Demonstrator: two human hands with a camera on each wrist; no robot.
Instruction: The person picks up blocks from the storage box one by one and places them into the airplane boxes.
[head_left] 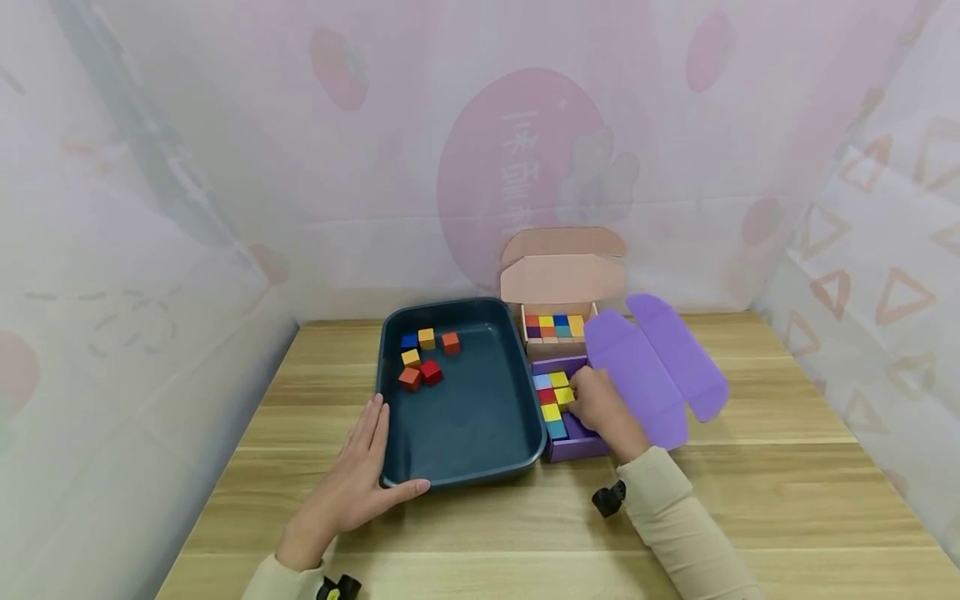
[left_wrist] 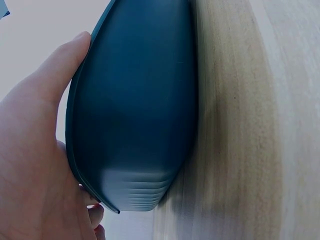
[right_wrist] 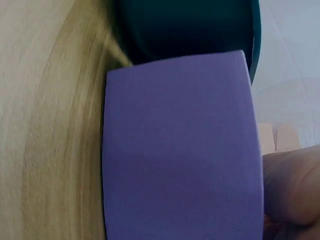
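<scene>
My left hand rests at the near left corner of a dark teal tray, straight fingers along its left side and thumb on the front rim. In the left wrist view, the palm lies against the tray's outer wall. My right hand reaches into an open purple box, its curled fingers at a yellow block. Beside that block sit a red block, a light blue block and several others. In the right wrist view, the box's wall hides the fingertips.
Several loose blocks, among them a red one and a blue one, lie in the tray's far left part. Behind the purple box stands an open pale pink box holding rows of blocks. The purple lid spreads right. Printed cloth encloses the wooden table.
</scene>
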